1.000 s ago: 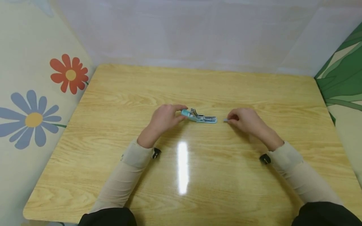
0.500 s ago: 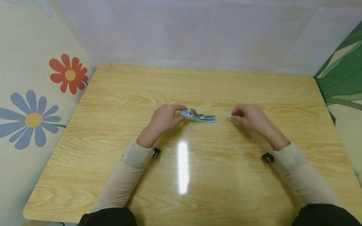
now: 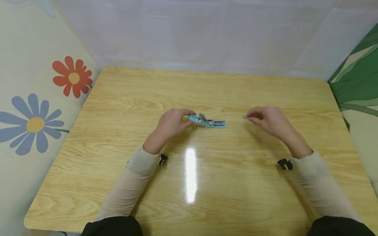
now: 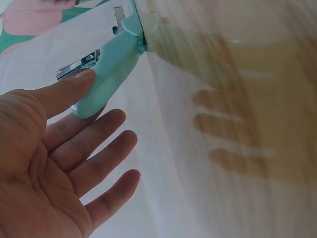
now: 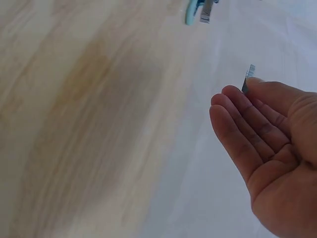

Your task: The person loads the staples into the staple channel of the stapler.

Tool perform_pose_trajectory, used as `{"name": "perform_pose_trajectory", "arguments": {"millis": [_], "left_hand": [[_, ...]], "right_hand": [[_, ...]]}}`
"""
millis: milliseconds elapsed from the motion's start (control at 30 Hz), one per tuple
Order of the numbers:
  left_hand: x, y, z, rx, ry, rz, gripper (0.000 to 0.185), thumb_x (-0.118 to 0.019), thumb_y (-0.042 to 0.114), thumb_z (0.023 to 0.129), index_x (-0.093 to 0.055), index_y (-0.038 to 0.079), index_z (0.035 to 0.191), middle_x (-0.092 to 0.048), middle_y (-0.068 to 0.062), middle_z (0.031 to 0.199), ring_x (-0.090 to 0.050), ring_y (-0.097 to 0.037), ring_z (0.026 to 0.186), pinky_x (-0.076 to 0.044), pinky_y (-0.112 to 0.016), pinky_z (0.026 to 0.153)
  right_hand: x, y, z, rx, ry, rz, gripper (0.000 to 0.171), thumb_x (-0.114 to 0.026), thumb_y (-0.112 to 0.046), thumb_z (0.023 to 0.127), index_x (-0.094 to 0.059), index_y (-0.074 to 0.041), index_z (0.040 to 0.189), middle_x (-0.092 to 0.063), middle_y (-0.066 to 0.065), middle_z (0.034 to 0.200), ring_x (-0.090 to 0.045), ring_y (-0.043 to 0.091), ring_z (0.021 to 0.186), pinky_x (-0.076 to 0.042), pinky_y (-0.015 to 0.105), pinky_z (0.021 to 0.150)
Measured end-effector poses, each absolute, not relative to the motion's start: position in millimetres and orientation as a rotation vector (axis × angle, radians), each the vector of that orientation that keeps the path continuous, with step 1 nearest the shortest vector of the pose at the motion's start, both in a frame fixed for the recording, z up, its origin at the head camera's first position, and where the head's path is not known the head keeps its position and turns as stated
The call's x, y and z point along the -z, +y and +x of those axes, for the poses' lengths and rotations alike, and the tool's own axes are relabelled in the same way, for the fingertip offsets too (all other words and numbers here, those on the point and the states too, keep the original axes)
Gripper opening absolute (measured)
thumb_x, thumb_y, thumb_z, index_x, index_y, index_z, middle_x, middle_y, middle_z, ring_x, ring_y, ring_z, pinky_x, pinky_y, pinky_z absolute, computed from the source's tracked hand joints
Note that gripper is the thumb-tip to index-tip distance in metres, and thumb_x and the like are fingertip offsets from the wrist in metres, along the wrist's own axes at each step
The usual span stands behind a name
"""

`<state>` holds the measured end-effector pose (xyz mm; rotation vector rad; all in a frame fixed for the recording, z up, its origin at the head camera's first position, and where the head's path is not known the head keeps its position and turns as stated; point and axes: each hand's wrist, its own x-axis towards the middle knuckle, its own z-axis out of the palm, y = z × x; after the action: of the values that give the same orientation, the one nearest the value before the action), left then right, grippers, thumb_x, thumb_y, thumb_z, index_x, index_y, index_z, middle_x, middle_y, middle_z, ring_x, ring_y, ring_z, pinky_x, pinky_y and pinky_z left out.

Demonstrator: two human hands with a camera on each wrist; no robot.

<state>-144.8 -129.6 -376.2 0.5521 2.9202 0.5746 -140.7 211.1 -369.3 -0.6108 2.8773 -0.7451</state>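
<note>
Sleeves of pale beige cover both my forearms, coming in over the near edge of the table (image 3: 97, 183), with a bright streak of reflected light lying on the wood between them.

Further in, near the middle of the table, my left hand (image 3: 171, 124) holds the back end of the pale blue stapler (image 3: 208, 122). My thumb (image 4: 64, 91) lies along its top and my fingers sit loosely curved below it, so the end is held lightly between thumb and fingers. The stapler is hinged open, its metal channel showing on top, and its front end points toward the table's right edge.

My right hand (image 3: 267, 119) hovers just above the wood to the right of the stapler, clearly apart from it. It pinches a small strip of staples (image 3: 244, 117) at the fingertips; from the right wrist camera the strip (image 5: 248, 74) pokes out past my fingers, which are held together and only slightly bent.

At the far edge stands a pale wall; a flowered panel lines the left edge and a green leafy one the right.
</note>
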Motion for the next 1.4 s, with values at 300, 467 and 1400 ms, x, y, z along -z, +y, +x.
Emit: {"name": "perform_pose_trajectory", "arguments": {"millis": [300,467,1400], "left_hand": [[376.0,-130.7,-144.4,-0.575,2.923,0.55,0.036,-0.071,0.039,0.089,-0.07,0.022,0.12,-0.076,-0.005,0.097,-0.044,-0.015,0.057,-0.039,-0.028,0.053],[376.1,-130.5,-144.9,-0.567,2.911,0.543,0.036,-0.07,0.039,0.089,-0.07,0.022,0.121,-0.076,-0.006,0.1,-0.043,-0.014,0.057,-0.038,-0.028,0.053],[376.9,-131.2,-145.9,-0.557,2.917,0.55,0.036,-0.07,0.04,0.089,-0.07,0.023,0.121,-0.075,-0.006,0.106,-0.048,-0.017,0.062,-0.043,-0.032,0.056]], "right_hand": [[352.5,219.1,-136.5,0.723,2.937,-0.603,0.021,-0.063,-0.024,0.096,-0.073,-0.01,0.109,-0.074,0.012,0.105,-0.066,0.019,0.076,-0.049,0.033,0.063],[351.1,221.8,-135.7,0.725,2.962,-0.588,0.022,-0.064,-0.024,0.096,-0.074,-0.009,0.108,-0.075,0.013,0.103,-0.068,0.022,0.079,-0.052,0.036,0.065],[346.2,200.2,-138.7,0.863,2.978,-0.612,0.018,-0.065,-0.023,0.095,-0.074,-0.011,0.106,-0.076,0.008,0.1,-0.07,0.02,0.084,-0.055,0.038,0.07]]}}
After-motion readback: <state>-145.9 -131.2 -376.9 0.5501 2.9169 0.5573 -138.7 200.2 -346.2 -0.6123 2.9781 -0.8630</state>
